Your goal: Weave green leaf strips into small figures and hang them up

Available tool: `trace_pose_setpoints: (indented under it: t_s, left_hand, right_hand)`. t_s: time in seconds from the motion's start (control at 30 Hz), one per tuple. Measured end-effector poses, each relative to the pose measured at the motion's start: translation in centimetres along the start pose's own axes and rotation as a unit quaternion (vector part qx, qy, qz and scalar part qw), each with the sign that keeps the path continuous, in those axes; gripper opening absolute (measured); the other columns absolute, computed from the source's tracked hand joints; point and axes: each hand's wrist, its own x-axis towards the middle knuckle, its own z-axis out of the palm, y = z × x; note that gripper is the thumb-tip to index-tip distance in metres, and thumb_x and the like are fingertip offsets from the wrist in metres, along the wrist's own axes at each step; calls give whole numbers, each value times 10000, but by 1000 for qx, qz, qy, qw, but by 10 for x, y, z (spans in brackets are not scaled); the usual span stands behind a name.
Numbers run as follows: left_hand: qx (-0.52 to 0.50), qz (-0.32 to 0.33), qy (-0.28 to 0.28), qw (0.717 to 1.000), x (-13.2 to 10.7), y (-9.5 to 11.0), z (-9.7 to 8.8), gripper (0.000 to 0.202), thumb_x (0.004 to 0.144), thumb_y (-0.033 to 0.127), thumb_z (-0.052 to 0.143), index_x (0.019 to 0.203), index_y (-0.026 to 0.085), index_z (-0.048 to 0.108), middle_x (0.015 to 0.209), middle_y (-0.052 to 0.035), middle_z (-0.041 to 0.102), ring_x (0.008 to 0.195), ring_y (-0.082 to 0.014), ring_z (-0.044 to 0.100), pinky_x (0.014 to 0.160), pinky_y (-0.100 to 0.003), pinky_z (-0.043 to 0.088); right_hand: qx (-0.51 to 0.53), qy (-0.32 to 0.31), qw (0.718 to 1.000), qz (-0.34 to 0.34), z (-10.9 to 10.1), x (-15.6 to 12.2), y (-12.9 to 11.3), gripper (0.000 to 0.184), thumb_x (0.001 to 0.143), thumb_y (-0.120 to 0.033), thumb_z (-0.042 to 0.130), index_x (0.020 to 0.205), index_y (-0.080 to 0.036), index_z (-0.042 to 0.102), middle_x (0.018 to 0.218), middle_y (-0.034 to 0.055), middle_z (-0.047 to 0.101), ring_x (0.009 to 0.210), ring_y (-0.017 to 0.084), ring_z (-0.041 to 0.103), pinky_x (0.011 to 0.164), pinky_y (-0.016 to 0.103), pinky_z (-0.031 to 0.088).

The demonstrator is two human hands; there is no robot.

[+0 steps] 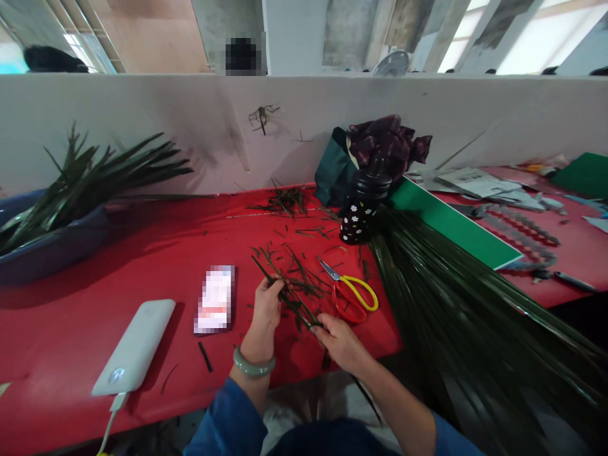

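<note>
My left hand [266, 310], with a green bangle on the wrist, is closed around a thin dark green leaf strip [289, 297] over the red table [142, 253]. My right hand [339, 342] pinches the same strip at its nearer end. The strip runs slanting between both hands, above a scatter of cut leaf trimmings [294, 269]. Scissors with one yellow and one red handle [351, 292] lie shut on the table just right of my hands.
A white power bank [135, 345] and a phone [215, 299] lie to the left. A black flowered bottle [361, 206] stands behind the scissors. Long palm leaves [456, 310] fan over the right edge. A blue basin of leaves [57, 247] sits far left. A green board [451, 225] lies right.
</note>
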Motion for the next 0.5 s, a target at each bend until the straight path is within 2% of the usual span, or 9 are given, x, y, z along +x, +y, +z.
trace_pose_setpoints:
  t_s: [0.17,0.33,0.5]
  left_hand:
    - [-11,-12,25,1000,0,3,3,143,578,193,581,679,158,485,519,49,514,434,-69,491,418,-173,352]
    - [-74,-25,49,996,2,7,4,163,557,160,599,677,155,489,526,48,534,481,-77,538,492,-183,413]
    - [-103,-40,62,992,8,6,-1,167,539,167,613,668,147,508,515,52,522,446,-68,519,465,-181,415]
  right_hand:
    - [47,-13,999,17,0,-5,3,140,758,-267,412,670,-167,456,548,-49,408,518,75,373,485,183,274]
    - [82,-39,994,52,1,-10,5,143,765,-276,402,663,-178,426,471,-69,354,447,66,334,439,185,244]
    - [74,-40,994,65,-2,-20,9,163,761,-272,407,631,-175,397,452,-70,347,434,59,328,420,182,226]
